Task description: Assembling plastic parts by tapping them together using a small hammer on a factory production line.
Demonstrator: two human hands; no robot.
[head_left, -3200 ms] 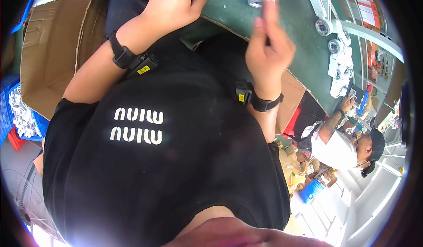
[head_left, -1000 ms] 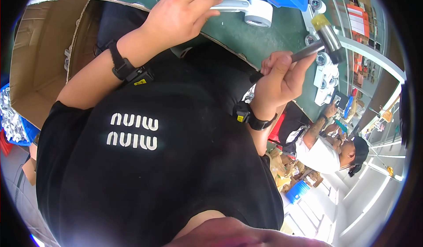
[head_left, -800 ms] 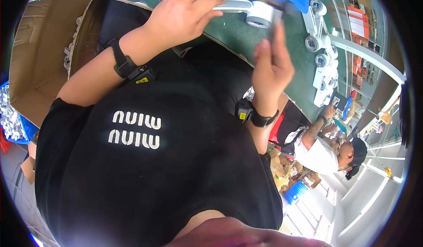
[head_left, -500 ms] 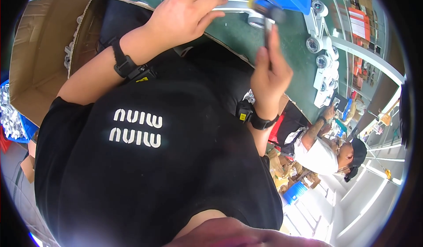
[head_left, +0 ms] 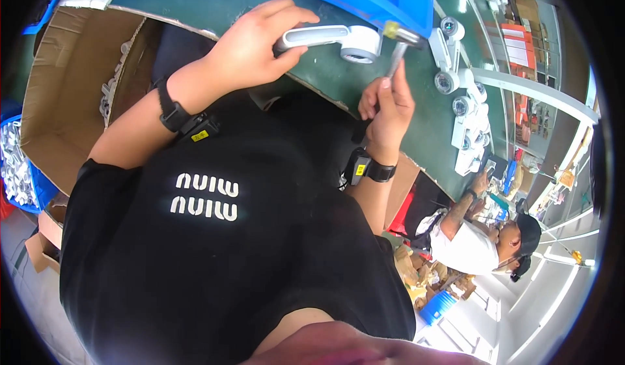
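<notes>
My left hand [head_left: 254, 44] is closed round the plain end of a white arm-shaped part [head_left: 316, 36] with a grey inset strip. The part's far end carries a short round cylinder [head_left: 362, 42], held over the green tabletop. In my right hand [head_left: 389, 108] is a small hammer [head_left: 398, 54], gripped by its handle with the head up. One face of that head is yellow, the other dark. The hammer head sits just right of the cylinder, with a small gap showing between them. My left fingertips are partly hidden behind the part.
A blue bin [head_left: 384, 7] stands beyond the hands. Several similar white parts [head_left: 461, 108] line the right of the green table [head_left: 416, 130]. An open cardboard box [head_left: 62, 85] is at the left, near a blue crate [head_left: 42, 186] of small parts. A co-worker [head_left: 465, 241] sits at the right.
The hammer was blurred across the part's round end; now it is clearer and apart from it. The part has shifted left and nearer. The whole view has also shifted a little.
</notes>
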